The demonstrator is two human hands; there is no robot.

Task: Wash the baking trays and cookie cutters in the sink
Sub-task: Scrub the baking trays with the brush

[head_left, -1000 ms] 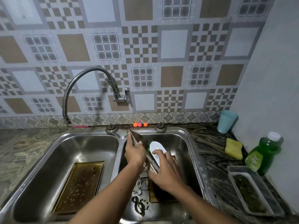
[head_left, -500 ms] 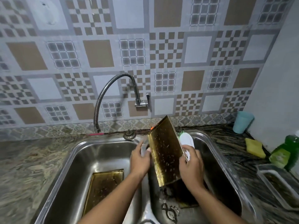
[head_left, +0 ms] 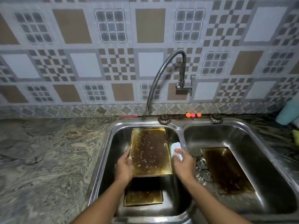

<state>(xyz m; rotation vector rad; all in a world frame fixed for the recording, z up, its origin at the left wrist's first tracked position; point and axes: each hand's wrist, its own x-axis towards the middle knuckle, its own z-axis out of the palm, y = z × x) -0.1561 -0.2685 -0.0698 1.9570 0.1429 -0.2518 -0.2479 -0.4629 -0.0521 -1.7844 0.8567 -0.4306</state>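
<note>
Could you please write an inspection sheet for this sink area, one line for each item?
Surface: veined stone counter around a double steel sink.
Job's things: soiled tray held over the left basin, above a second tray; third tray in the right basin, cookie cutters beside it.
Clutter: three small balls on the back ledge; blue cup at the right edge.
Grippers: left hand grips the held tray's left edge; right hand holds a scrub brush against its right edge.
Cables: nothing seen.
Surroundings: patterned tile wall; flexible tap, no water visible.
</note>
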